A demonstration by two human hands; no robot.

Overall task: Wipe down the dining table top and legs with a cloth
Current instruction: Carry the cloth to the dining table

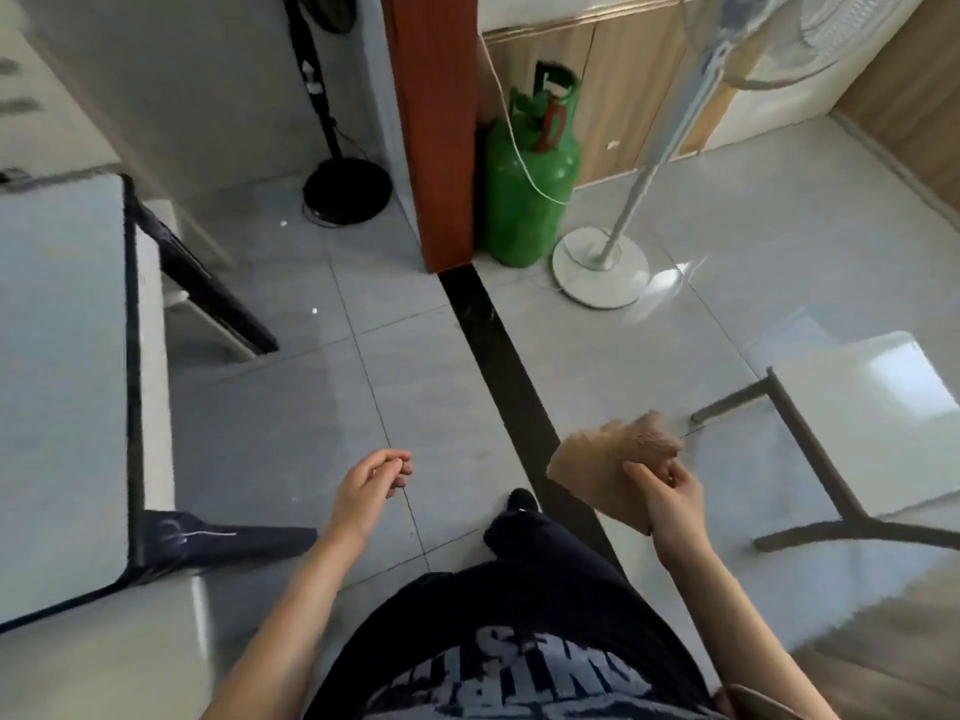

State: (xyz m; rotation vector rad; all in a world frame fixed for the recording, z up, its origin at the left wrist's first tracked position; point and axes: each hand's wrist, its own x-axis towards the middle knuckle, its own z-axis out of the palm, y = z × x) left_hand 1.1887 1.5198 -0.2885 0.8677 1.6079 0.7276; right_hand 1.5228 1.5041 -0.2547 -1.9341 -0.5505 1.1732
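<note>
Green gas cylinder (527, 168) beside a brown post (436, 122), white fan stand (600, 265) nearby

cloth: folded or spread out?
Bunched, not spread: the cloth sits as a crumpled, layered wad gripped in the right hand, held in the air over the floor.

Open floor (291, 407) between large table (62, 356) left, small table (862, 407) right; gas cylinder (527, 194), fan base (600, 267) ahead.

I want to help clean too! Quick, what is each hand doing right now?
Left hand: open, fingers loosely curled, holding nothing.
Right hand: holding the tan cloth.
</note>
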